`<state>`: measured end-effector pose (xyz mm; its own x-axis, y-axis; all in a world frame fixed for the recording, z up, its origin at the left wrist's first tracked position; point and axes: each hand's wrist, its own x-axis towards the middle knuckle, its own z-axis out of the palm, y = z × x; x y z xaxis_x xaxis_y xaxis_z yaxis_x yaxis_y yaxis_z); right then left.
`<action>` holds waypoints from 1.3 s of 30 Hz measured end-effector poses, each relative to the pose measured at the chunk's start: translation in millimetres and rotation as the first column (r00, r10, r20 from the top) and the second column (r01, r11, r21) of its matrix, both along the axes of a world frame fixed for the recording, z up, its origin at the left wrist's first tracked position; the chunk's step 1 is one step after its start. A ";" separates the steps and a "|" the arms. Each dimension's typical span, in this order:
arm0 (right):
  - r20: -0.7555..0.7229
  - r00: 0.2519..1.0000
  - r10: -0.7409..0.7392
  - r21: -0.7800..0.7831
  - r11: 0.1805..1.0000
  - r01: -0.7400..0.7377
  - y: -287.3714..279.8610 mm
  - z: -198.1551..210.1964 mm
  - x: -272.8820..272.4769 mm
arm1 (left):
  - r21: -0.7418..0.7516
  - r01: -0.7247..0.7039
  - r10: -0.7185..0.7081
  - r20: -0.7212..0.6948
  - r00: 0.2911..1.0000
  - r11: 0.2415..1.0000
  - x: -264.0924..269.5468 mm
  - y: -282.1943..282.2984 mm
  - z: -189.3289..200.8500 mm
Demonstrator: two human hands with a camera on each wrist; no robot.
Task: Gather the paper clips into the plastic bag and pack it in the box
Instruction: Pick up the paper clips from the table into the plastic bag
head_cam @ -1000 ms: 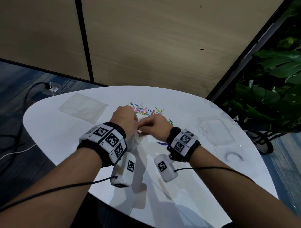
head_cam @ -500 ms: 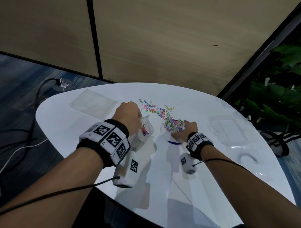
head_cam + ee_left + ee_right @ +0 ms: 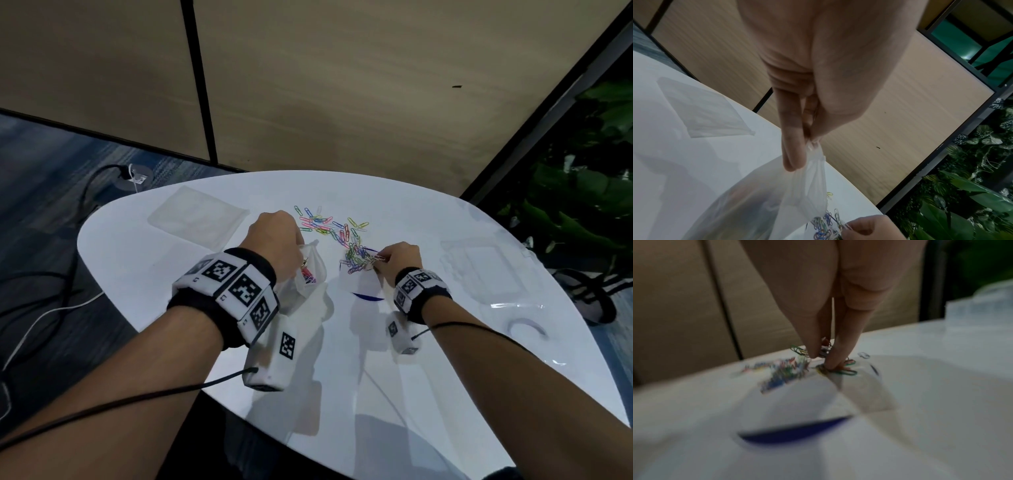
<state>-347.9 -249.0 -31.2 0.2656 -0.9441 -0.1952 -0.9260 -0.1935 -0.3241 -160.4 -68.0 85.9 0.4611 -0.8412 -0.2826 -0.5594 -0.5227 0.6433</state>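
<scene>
Two hands over a white table point(image 3: 178, 308). Left hand point(image 3: 274, 240) pinches the top edge of a thin clear plastic bag point(image 3: 308, 274) betw. thumb & fingers, holding it up so the mouth sags open toward the right; a few red/pink clips show through the bag wall. From the left wrist view the fingers point(image 3: 793, 142) run straight down w/ the bag film point(image 3: 797, 203) bunched at their tips. Right hand point(image 3: 400, 257) sits low on the table, fingertips point(image 3: 830, 363) pinched on a small clump of paper clips point(image 3: 356, 260) at the near end of the pile; thumb & fingers close together, green clips sticking out around them. Rest of the clips, mixed colours, are scattered in a band running away from that hand toward the far side of the table point(image 3: 325, 222). Under the right hand lies a white sheet or pouch w/ a dark blue curved mark point(image 3: 368, 296); can't tell exactly what it is. Clear plastic box point(image 3: 479, 270) sits to the right, apart from both hands, lid state unclear. Another flat clear bag point(image 3: 197, 219) lies far left on the table. Green plant point(image 3: 582, 205) beyond the right edge; cables point(image 3: 44, 308) on the floor at left.
</scene>
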 end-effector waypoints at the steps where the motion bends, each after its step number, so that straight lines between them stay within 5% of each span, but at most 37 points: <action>1: 0.063 0.997 -0.051 0.041 0.998 0.049 -1.7 2.6 -3.3 | -0.002 0.000 0.000 0.001 1.000 1.000 -0.4 -0.2 0.3; 3: 0.255 0.951 -0.175 0.223 0.968 0.118 -5.1 10.0 -8.5 | -0.003 0.002 -0.002 0.004 1.000 1.000 -1.4 -0.8 0.6; 5: 0.516 0.768 -0.380 0.480 0.870 0.109 -1.2 21.5 -8.7 | -0.002 -0.002 0.002 0.000 1.000 1.000 -2.0 -1.5 0.6; 6: 0.603 0.662 -0.445 0.564 0.825 0.042 2.8 28.8 -6.4 | -0.005 -0.006 0.006 -0.005 1.000 1.000 -2.3 -1.9 0.9; 8: 0.687 0.567 -0.456 0.630 0.762 -0.151 18.7 48.0 2.9 | -0.012 -0.016 0.016 -0.012 1.000 1.000 -2.4 -2.8 1.2; 12: 0.762 0.543 -0.354 0.602 0.695 -0.392 61.4 78.7 33.7 | -0.027 -0.032 0.031 -0.022 0.999 0.999 -0.3 -5.6 -0.5; 18: 0.592 0.774 0.226 0.273 0.847 -0.456 87.0 73.6 71.1 | -0.052 -0.087 0.085 -0.045 0.995 0.995 9.8 -2.6 -4.4; 22: 0.748 0.663 -0.030 0.356 0.861 -0.364 56.8 79.2 72.0 | -0.068 -0.139 0.133 -0.080 0.988 0.988 29.6 4.5 -5.0; 24: 0.623 0.782 0.000 0.237 0.953 -0.189 24.4 63.1 66.1 | -0.074 -0.169 0.162 -0.097 0.982 0.983 40.2 9.7 -5.5; 26: 0.228 0.971 0.074 0.124 0.987 -0.104 -3.9 38.1 60.7 | -0.079 -0.193 0.186 -0.090 0.978 0.978 49.5 15.1 -7.1; 27: 0.067 0.995 0.068 0.138 0.987 -0.077 -15.2 22.9 60.1 | -0.081 -0.200 0.193 -0.084 0.978 0.976 53.3 17.0 -8.3; 30: -0.116 0.991 0.062 0.155 0.987 -0.044 -28.7 -10.6 75.3 | -0.092 -0.209 0.203 -0.076 0.976 0.974 62.5 20.7 -10.3; 35: -0.385 0.889 0.247 0.154 0.967 -0.202 -36.1 -28.2 128.6 | -0.084 -0.197 0.194 -0.045 0.980 0.977 70.3 18.9 -13.0; 39: -0.345 0.884 0.314 0.156 0.948 -0.276 -42.9 -35.9 162.4 | -0.090 -0.185 0.181 -0.046 0.982 0.979 70.2 14.3 -15.2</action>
<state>-185.5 -291.9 -67.1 0.4220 -0.8038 -0.4193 -0.8876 -0.4606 -0.0104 -90.1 -53.7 70.7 0.6001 -0.7672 -0.2264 -0.4348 -0.5504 0.7127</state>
